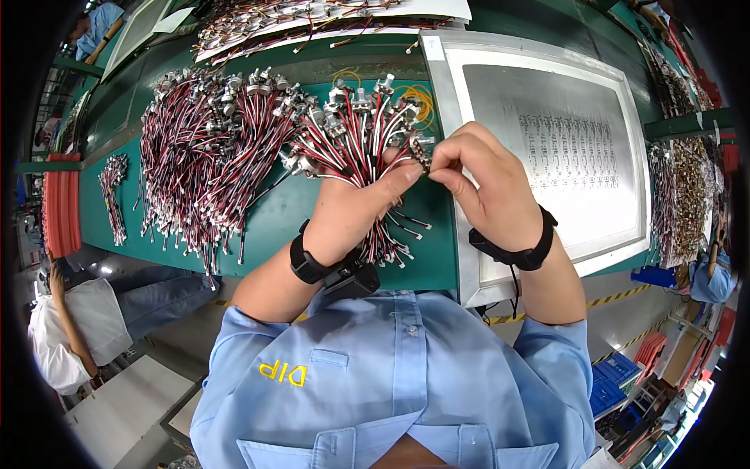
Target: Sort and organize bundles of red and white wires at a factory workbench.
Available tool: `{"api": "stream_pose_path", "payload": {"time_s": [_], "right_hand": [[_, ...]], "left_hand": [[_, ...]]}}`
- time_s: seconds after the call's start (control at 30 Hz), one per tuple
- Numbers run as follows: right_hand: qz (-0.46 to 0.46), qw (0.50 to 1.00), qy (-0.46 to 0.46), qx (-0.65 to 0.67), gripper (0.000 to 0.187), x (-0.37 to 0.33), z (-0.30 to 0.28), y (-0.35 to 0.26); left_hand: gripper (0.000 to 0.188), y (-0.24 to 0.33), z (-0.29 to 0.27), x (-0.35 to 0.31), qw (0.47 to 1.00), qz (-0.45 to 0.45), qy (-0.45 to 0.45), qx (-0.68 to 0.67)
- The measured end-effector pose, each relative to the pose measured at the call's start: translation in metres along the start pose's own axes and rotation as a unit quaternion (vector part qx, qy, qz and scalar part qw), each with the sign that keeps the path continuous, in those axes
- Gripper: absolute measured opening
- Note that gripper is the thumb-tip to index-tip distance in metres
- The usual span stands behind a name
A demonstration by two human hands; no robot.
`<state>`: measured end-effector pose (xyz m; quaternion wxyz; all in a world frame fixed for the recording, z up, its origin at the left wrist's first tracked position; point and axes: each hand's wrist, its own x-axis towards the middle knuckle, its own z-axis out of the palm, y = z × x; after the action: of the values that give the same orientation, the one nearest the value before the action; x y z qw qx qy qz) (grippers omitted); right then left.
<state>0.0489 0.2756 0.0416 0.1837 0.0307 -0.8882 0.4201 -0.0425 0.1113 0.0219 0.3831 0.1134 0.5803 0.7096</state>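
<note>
My left hand (361, 202) is closed around a thick bundle of red, black and white wire leads (361, 148). Metal parts with round bodies and short shafts fan out at its far end, and small white plugs hang below my grip. Just to the right, the thumb and fingers of my right hand (486, 176) are pinched together beside the bundle's edge. Small dark parts (422, 152) show next to those fingertips; what the pinch holds is hidden.
A large heap of similar wire leads (207, 148) lies left on the green table (273, 227), with a smaller bunch (115, 195) beyond. Yellow bands (419, 100) lie behind the bundle. A metal-framed panel (461, 234) stands right. More leads lie on a white board (445, 9) at the back.
</note>
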Motion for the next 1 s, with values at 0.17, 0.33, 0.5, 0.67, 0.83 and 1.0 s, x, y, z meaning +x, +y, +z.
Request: {"api": "stream_pose_path", "payload": {"time_s": [0.17, 0.33, 0.5, 0.67, 0.83, 1.0], "right_hand": [[-0.128, 0.978, -0.162, 0.039, 0.015, -0.004, 0.004, -0.010], [-0.087, 0.972, -0.188, 0.114, 0.018, -0.002, -0.008, -0.001], [0.106, 0.974, 0.074, 0.187, 0.016, 0.003, 0.005, 0.005], [0.169, 0.934, 0.056, 0.310, 0.012, 0.002, 0.004, 0.002], [0.114, 0.959, -0.133, 0.223, 0.013, 0.001, -0.033, 0.008], [0.192, 0.917, -0.299, 0.182, 0.013, 0.003, -0.039, 0.007]], "left_hand": [[0.014, 0.007, -0.004, 0.007, 0.997, -0.056, 0.014, -0.049], [0.016, 0.008, 0.000, 0.004, 0.997, -0.029, 0.026, -0.066], [0.014, 0.008, 0.002, 0.003, 0.997, -0.039, 0.005, -0.060], [0.018, 0.006, -0.007, 0.005, 0.991, -0.054, -0.101, -0.066], [0.040, 0.006, -0.011, 0.009, 0.968, -0.072, -0.142, -0.192], [0.043, 0.006, -0.017, 0.013, 0.936, -0.103, -0.186, -0.282]]}}
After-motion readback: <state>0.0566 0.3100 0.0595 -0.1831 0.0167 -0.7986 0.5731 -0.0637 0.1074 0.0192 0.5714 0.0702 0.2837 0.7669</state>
